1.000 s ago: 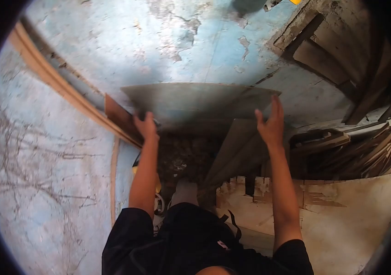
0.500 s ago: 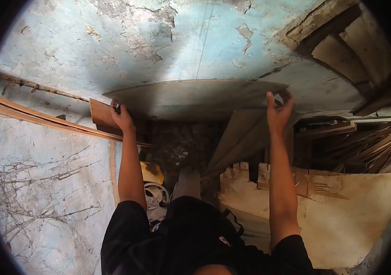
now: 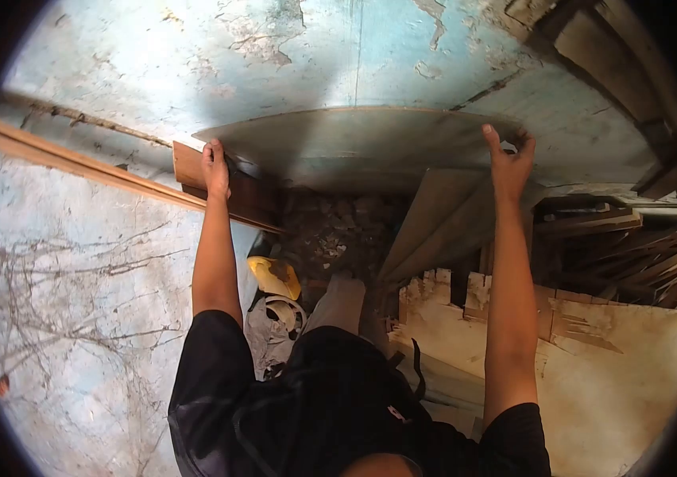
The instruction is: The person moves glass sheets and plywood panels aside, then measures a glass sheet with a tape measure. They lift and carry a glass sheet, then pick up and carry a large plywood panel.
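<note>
**A:** Where is the panel?

**B:** The wide, thin grey-brown plywood sheet (image 3: 354,143) is up at arm's length, in front of the peeling blue plaster wall (image 3: 195,71). It hangs above the rubble-strewn floor (image 3: 330,230). I cannot tell whether its far edge touches the wall.

**A:** And the hands?

**B:** The left hand (image 3: 215,167) has its grip wrapped round the sheet's left edge, just in front of a short brown wooden board (image 3: 247,197). The right hand (image 3: 511,163) pinches the right corner, fingers hooked over the edge.

**A:** What lies around?

**B:** Pale leaning boards (image 3: 442,222) stand under the right side. A heap of dark wood offcuts (image 3: 617,254) lies further right, with a large pale torn panel (image 3: 624,374) below it. A yellow plastic piece (image 3: 275,276) and a white round fan guard (image 3: 279,318) sit by the person's legs.

**A:** How far along?

**B:** I judge the lifting done, since both hands carry the sheet whole. It rests on nothing I can see, so setting it down is left.
</note>
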The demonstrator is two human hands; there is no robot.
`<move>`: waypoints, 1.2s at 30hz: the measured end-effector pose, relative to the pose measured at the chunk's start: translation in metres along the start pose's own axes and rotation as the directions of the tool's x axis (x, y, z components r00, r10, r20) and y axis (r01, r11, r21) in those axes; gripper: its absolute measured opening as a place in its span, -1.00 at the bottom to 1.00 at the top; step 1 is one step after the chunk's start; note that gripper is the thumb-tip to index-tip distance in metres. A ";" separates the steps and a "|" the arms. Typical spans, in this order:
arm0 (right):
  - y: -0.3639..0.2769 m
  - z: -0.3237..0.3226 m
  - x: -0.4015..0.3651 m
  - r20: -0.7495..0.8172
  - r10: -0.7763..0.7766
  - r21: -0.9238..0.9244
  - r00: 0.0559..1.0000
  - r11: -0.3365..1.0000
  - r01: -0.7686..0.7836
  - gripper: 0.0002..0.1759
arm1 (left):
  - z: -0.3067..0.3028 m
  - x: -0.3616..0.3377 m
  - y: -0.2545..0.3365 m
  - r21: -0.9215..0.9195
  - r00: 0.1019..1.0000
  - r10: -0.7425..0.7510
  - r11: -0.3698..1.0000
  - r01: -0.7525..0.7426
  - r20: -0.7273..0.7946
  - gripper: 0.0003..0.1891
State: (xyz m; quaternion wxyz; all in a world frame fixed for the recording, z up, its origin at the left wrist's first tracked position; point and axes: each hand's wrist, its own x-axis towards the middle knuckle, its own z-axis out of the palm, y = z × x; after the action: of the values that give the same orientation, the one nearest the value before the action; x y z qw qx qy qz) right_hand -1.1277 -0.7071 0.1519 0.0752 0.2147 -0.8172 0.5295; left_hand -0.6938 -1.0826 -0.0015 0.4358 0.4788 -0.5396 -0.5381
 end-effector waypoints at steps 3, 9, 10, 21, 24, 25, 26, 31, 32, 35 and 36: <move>-0.004 0.003 0.005 -0.010 -0.017 0.013 1.000 1.000 0.017 0.01 | 0.006 -0.004 0.012 -0.093 0.998 0.012 0.996 -0.007 0.059 -0.58; 0.006 -0.003 0.006 0.013 0.025 0.057 1.000 0.998 -0.025 -0.14 | 0.000 -0.001 -0.001 -0.184 0.994 -0.039 0.981 0.057 0.100 -0.63; 0.009 -0.002 0.009 0.036 -0.006 0.111 0.999 0.994 0.002 -0.21 | -0.001 -0.004 -0.009 -0.128 0.999 0.030 0.991 -0.025 0.035 -0.65; 0.011 0.006 0.004 0.044 0.089 0.380 0.995 0.920 -0.099 -0.67 | -0.001 0.003 -0.029 -0.296 1.000 0.006 0.955 -0.011 -0.017 -0.72; 0.018 0.006 0.002 0.033 0.094 0.373 0.995 0.922 -0.100 -0.68 | -0.008 -0.005 -0.027 -0.292 1.000 0.020 0.956 -0.017 0.005 -0.73; 0.020 0.006 0.006 0.032 0.078 0.403 0.996 0.911 -0.084 -0.69 | -0.001 -0.004 -0.023 -0.306 1.000 0.011 0.952 -0.013 -0.010 -0.73; 0.023 0.004 0.005 0.030 0.086 0.401 0.996 0.912 -0.091 -0.69 | 0.002 -0.006 -0.018 -0.319 1.000 -0.008 0.948 0.000 -0.022 -0.74; 0.011 0.004 0.006 0.021 0.077 0.422 0.997 0.903 -0.079 -0.71 | -0.008 0.000 -0.025 -0.303 0.999 0.034 0.952 -0.033 -0.003 -0.71; 0.006 0.006 0.008 0.024 0.071 0.423 0.997 0.903 -0.074 -0.71 | -0.007 0.002 -0.025 -0.303 0.998 0.062 0.951 -0.063 -0.013 -0.69; -0.007 0.009 0.003 -0.015 0.026 0.437 1.000 0.900 -0.016 -0.78 | -0.010 -0.001 -0.008 -0.292 0.999 0.046 0.955 -0.049 -0.018 -0.69; -0.009 0.011 0.004 -0.035 0.019 0.439 0.999 0.899 -0.002 -0.78 | -0.013 -0.001 -0.004 -0.296 0.999 0.032 0.954 -0.038 -0.023 -0.69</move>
State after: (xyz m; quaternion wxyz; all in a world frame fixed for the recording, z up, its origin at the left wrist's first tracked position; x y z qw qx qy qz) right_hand -1.1264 -0.7206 0.1561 0.0380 0.2114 -0.6766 0.7043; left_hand -0.6809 -1.0837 -0.0048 0.5170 0.4031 -0.4573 -0.6009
